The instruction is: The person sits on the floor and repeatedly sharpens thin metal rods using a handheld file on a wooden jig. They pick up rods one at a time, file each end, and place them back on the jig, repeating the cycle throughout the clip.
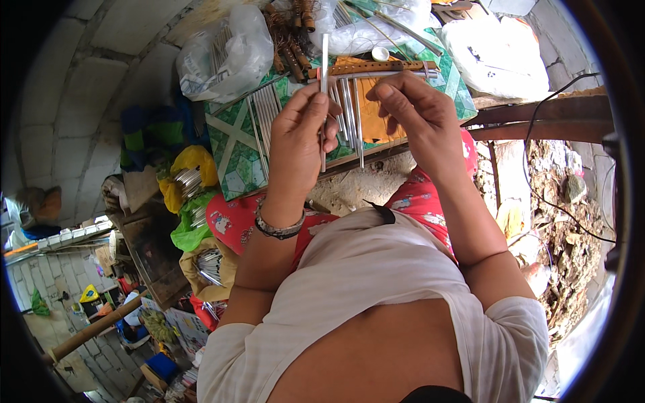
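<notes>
My left hand [300, 131] is closed around a thin silver metal rod [325, 57], held upright between thumb and fingers above the table edge. To its right, my right hand [423, 124] is raised with thumb and forefinger pinched and the other fingers curled. Whatever may be in that pinch is too small or hidden. Between and below the hands, several silver rods [358, 124] lie side by side on an orange sheet [376, 107]. A brown strip with a row of holes [376, 68] lies beyond them. More pale rods [267, 111] rest left of my left hand.
The green patterned table [232, 178] carries clear plastic bags [245, 54], dark brown tubular pieces [292, 57] and a small white cap [380, 54]. A white bag [497, 57] sits at the far right. Yellow [195, 164] and green bags [185, 232] of rods stand left of my legs.
</notes>
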`<state>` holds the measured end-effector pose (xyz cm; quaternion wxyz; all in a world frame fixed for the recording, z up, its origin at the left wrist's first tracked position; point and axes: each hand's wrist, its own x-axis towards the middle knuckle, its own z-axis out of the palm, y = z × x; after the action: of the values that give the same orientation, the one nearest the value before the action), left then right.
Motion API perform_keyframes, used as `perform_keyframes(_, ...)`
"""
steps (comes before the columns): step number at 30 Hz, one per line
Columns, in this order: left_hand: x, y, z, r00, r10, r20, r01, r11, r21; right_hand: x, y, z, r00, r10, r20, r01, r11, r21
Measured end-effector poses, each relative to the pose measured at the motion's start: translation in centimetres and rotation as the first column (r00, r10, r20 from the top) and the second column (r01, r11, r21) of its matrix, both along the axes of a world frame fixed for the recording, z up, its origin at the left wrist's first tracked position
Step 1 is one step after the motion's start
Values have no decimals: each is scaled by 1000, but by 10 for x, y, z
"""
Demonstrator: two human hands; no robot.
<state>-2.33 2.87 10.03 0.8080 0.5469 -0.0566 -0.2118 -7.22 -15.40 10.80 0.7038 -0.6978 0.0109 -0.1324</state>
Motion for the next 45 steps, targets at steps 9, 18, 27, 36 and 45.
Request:
perform_keyframes(9, -7, -22, -9, 996, 15, 87, -12, 999, -42, 15, 2, -3, 999, 26, -34, -22, 993, 115)
perform_keyframes(18, -8, -27, -9, 995, 28, 95, -25, 999, -38, 15, 4, 1, 999, 12, -40, -5, 987, 163)
perform_keyframes(27, -7, -28, -12, 994, 35, 101, -29, 997, -69, 14, 10, 5, 999, -43, -4, 43, 979, 202)
perform_keyframes(36, -8, -24, -13, 991, 7, 133, -3, 1000, -25, 15, 11, 3, 999, -43, 14, 39, 982, 185)
perform_keyframes(45, -9, -28, -10, 988, 58, 141, -55, 998, -22, 16, 10, 3, 1000, -27, 2, 26, 979, 201)
